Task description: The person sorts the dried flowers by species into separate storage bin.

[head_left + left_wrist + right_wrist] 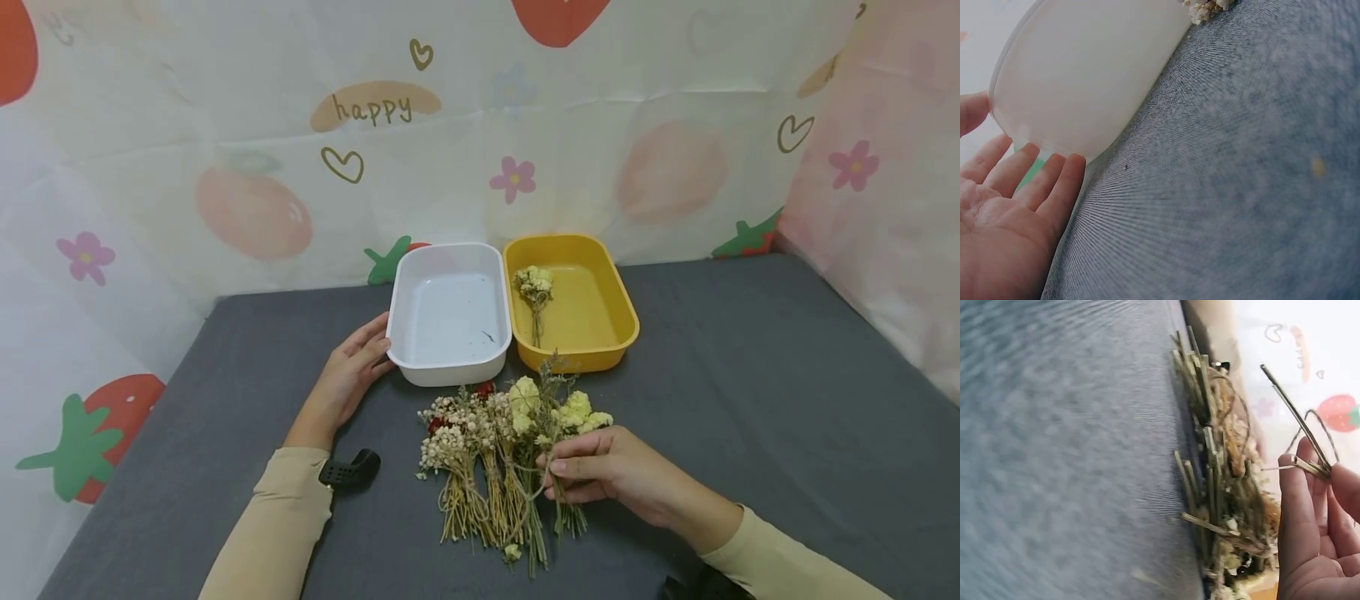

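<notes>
Pinching thin stems (1297, 419) between thumb and fingers, right of lower centre in the head view, your right hand (615, 475) holds them close to a twine loop (1311, 412) that could snag the neighbouring dried bunches (450, 446) and drag them along. Too tight a squeeze may snap stems this brittle-looking. Your left hand (351, 368), fingers nearly straight, rests against the white tub (453, 373) near mid-frame; pushing carelessly could shove it into the yellow tub (577, 362) beside it.
</notes>
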Available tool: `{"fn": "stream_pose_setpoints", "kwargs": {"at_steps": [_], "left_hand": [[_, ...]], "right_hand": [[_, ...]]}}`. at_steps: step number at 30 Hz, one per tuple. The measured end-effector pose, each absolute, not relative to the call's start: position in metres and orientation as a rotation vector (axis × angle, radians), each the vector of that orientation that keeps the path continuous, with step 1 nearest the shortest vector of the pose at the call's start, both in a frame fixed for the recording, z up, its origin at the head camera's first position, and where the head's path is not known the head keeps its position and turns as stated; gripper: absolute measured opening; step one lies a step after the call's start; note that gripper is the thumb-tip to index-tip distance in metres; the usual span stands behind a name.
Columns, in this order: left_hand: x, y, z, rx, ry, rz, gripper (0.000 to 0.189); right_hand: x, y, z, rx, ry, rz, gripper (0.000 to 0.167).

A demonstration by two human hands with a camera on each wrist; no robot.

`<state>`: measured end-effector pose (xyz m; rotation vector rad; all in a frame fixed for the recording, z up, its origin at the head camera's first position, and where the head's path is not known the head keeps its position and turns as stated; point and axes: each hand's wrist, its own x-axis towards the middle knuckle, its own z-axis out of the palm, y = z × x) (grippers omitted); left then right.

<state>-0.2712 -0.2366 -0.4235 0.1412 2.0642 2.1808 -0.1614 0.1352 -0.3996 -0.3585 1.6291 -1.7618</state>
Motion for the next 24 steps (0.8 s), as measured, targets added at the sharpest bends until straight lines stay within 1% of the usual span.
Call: {"fn": "stream_pose_setpoints", "kwargs": {"at_steps": [7, 10, 14, 17, 24], "left_hand": [[-0.271, -0.236, -0.423, 0.149, 2.058, 2.183, 0.056], [-0.271, -0.236, -0.424, 0.147, 2.059, 2.181, 0.056], [-0.271, -0.235, -0.424, 0.152, 2.056, 2.183, 0.057], [-0.271, -0.236, -0.424, 0.159, 2.050, 2.190, 0.058], [-0.271, -0.237, -0.426, 0.155, 2.035, 2.211, 0.058]], "right_hand": [[-0.162, 0.141, -0.390, -0.365, 1.712, -1.804, 0.034], [-0.163, 0.143, -0.387, -0.377, 1.723, -1.830, 0.032], [-0.165, 0.147, -0.382, -0.400, 1.713, -1.866, 0.023], [-0.168, 0.149, -0.376, -0.405, 1.701, -1.881, 0.020], [-0.183, 0.148, -0.363, -0.355, 1.769, -1.855, 0.029]]}}
